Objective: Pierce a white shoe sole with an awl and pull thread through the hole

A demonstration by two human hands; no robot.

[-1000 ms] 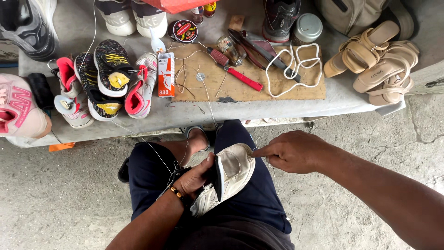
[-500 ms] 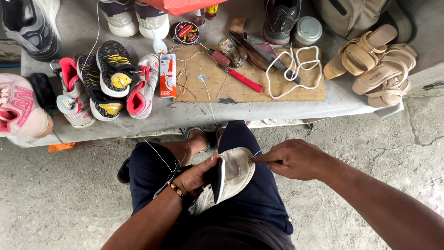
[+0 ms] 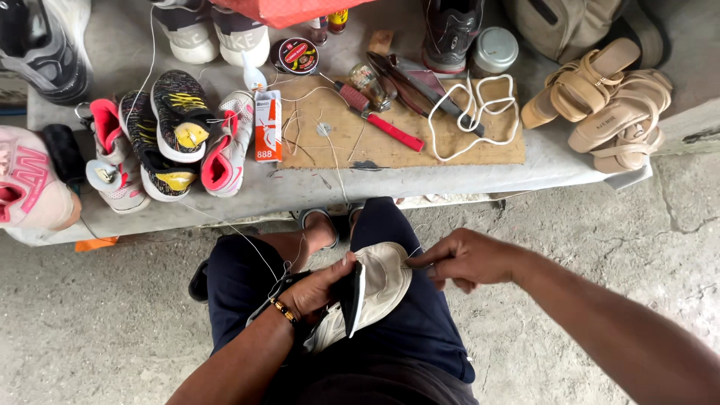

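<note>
firmly, left hand [image 3: 322, 289] grip closed around white shoe [image 3: 379, 289], right hand [image 3: 465, 259] pinching thread [image 3: 414, 253]

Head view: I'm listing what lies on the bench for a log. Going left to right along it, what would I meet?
Pink and white shoe → multicoloured sneakers → small orange and white box → red-handled tool → white cord → tan sandals.
</note>
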